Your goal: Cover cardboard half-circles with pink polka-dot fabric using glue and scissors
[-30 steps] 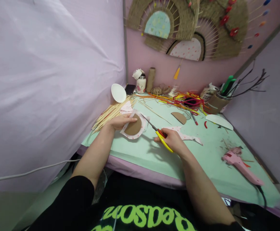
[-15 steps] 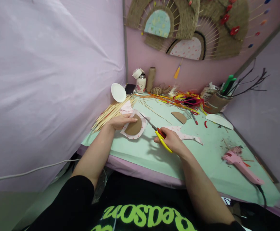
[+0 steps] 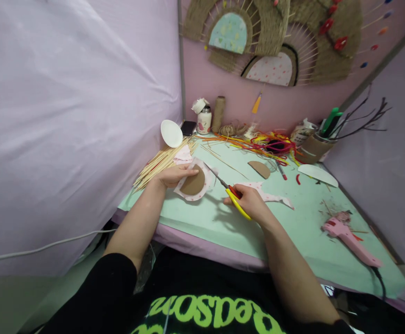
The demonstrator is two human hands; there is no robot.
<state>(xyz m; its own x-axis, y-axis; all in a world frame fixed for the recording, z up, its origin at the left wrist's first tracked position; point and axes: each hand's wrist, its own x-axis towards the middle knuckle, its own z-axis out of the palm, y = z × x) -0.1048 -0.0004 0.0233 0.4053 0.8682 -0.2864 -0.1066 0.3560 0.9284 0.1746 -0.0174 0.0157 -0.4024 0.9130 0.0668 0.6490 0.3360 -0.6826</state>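
Observation:
My left hand pinches a brown cardboard half-circle together with the pink-dotted white fabric under it; the fabric sticks out as a border around the card. In my right hand is a pair of scissors with yellow and red handles. Their blades point up and left, with the tip at the fabric's right edge. Whether the blades are parted is hard to make out. A cut-off dotted fabric scrap lies on the table just beyond my right hand.
Bamboo sticks lie at the left beside a white bowl. Further back are a bottle, twine and coloured pipe cleaners. A loose cardboard half-circle and a pink glue gun with its cord are to the right.
Almost nothing differs. The scissors and my right hand have shifted very slightly; my left hand keeps its hold on the card and fabric.

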